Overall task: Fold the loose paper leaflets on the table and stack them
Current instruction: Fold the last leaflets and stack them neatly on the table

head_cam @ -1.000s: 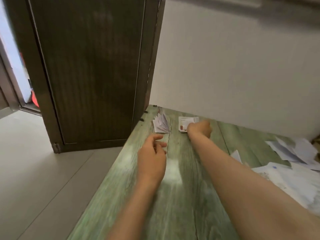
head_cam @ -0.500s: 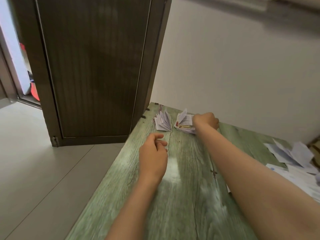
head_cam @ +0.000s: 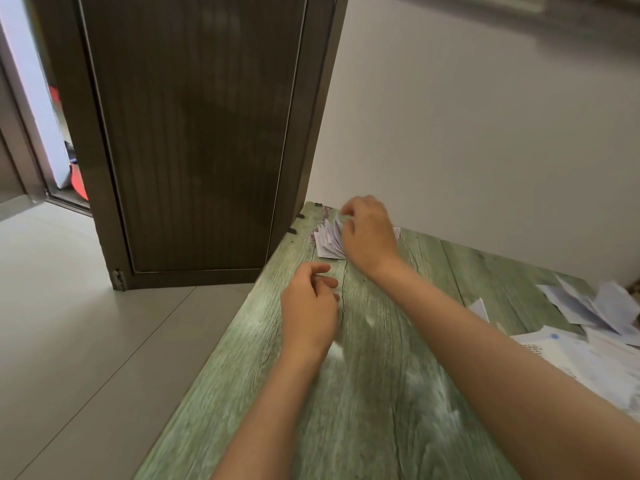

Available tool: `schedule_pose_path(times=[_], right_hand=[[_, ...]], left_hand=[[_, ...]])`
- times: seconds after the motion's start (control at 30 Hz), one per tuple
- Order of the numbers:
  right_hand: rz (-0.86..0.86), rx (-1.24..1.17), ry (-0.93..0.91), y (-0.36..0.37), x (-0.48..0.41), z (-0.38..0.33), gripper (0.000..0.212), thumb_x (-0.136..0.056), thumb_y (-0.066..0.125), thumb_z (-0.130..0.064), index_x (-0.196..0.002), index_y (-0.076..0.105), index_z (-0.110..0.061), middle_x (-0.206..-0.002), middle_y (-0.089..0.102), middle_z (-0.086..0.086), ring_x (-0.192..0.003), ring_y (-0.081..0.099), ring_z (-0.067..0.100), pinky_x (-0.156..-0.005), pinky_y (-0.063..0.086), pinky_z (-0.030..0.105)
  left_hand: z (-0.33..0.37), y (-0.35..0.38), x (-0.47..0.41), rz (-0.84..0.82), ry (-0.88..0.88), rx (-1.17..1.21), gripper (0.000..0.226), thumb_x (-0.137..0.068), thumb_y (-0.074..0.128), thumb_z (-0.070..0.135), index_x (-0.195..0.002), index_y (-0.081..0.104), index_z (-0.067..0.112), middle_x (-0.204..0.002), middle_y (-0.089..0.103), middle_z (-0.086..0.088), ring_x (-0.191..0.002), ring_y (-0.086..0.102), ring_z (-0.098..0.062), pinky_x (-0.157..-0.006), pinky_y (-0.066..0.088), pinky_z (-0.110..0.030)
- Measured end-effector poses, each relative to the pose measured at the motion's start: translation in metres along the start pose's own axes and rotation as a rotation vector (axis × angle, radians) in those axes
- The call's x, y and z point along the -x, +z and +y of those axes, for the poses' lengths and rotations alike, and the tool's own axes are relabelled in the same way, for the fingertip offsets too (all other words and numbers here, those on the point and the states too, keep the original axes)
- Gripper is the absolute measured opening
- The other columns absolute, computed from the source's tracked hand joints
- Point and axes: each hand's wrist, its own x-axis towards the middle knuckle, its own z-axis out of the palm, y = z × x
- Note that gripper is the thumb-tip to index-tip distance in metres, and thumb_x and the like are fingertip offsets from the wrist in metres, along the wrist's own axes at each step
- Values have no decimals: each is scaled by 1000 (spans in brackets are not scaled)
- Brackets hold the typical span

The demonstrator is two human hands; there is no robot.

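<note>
From the head view, the stack of folded white paper leaflets (head_cam: 327, 242) sits at the far left corner of the green wood-grain surface (head_cam: 363, 393). Its leaves fan open leftward and its long axis runs roughly near-to-far. The right hand (head_cam: 369, 233) covers it with fingers curled; I cannot tell whether they pinch anything. The left hand (head_cam: 310, 306) hovers nearer, loosely curled and empty. The stack likely wants pressing flat and its edges squaring.
</note>
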Motion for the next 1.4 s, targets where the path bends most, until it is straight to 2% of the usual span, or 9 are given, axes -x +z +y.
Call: schedule_pose_path(times=[0.13, 0.27, 0.43, 0.6, 0.8, 1.03, 1.2, 1.3, 1.4], right_hand=[[-243, 72, 64, 28, 3, -7, 53, -90, 48, -5, -141, 32, -2, -143, 35, 13, -132, 34, 26, -107, 30, 31], [-408, 115, 180, 43, -2, -5, 49, -93, 51, -19, -138, 38, -6, -135, 48, 17, -123, 46, 32, -95, 39, 36], [-378, 305, 56, 48, -2, -8, 31, -94, 39, -5, -124, 47, -2, -116, 59, 19, -105, 57, 34, -73, 39, 33], [-368, 442, -40, 49, -5, -7, 25, -93, 37, 1, -107, 58, -3, -107, 62, 14, -97, 60, 30, -67, 38, 31], [-275, 500, 67, 58, -15, -8, 33, -96, 34, -2, -119, 58, 1, -124, 56, 18, -118, 47, 32, -93, 40, 36], [-266, 600, 196, 60, -24, 5, 34, -97, 34, -7, -122, 57, -6, -128, 53, 16, -121, 45, 31, -97, 38, 37], [-229, 518, 118, 47, -17, 9, 47, -101, 31, -38, -126, 54, -5, -131, 50, 17, -122, 40, 30, -100, 32, 38], [-185, 414, 6, 18, -14, 3, 40, -100, 34, -29, -130, 49, -6, -132, 48, 16, -122, 39, 30, -100, 31, 37], [-103, 217, 38, -28, -13, 3, 36, -97, 40, -15, -130, 51, -7, -133, 49, 14, -124, 39, 30, -101, 30, 34]], left_hand=[[1, 0, 1, 12, 3, -6, 27, -97, 38, 1, -98, 56, 22, -87, 64, 0, -74, 65, -24, -62, 53, -28], [2, -1, 0, 30, -14, 16, 34, -96, 38, 0, -86, 53, 28, -87, 63, -3, -74, 65, -21, -63, 52, -27], [0, -2, -4, 38, -23, 24, 31, -95, 38, -1, -90, 54, 25, -85, 63, -4, -69, 62, -15, -61, 52, -25], [-1, -2, -3, 37, -24, 27, 28, -95, 38, -1, -95, 56, 20, -84, 63, -2, -68, 61, -13, -60, 50, -21], [-2, -1, -4, 30, -21, 0, 34, -93, 40, -2, -84, 53, 28, -86, 62, 2, -85, 64, -21, -78, 53, -34], [-5, 1, -5, 14, -6, -14, 29, -95, 39, 1, -89, 54, 25, -86, 62, 0, -82, 63, -18, -74, 53, -30], [-6, 1, -5, 8, 5, -29, 23, -96, 40, 4, -97, 55, 22, -91, 63, -1, -83, 62, -16, -76, 52, -30], [-3, 1, -3, 4, 6, -55, 21, -97, 40, 6, -98, 54, 22, -95, 63, -2, -83, 62, -16, -77, 53, -31], [-1, 0, 3, 11, 20, -99, 21, -97, 41, 7, -101, 55, 21, -101, 63, -4, -93, 61, -20, -86, 52, -37]])
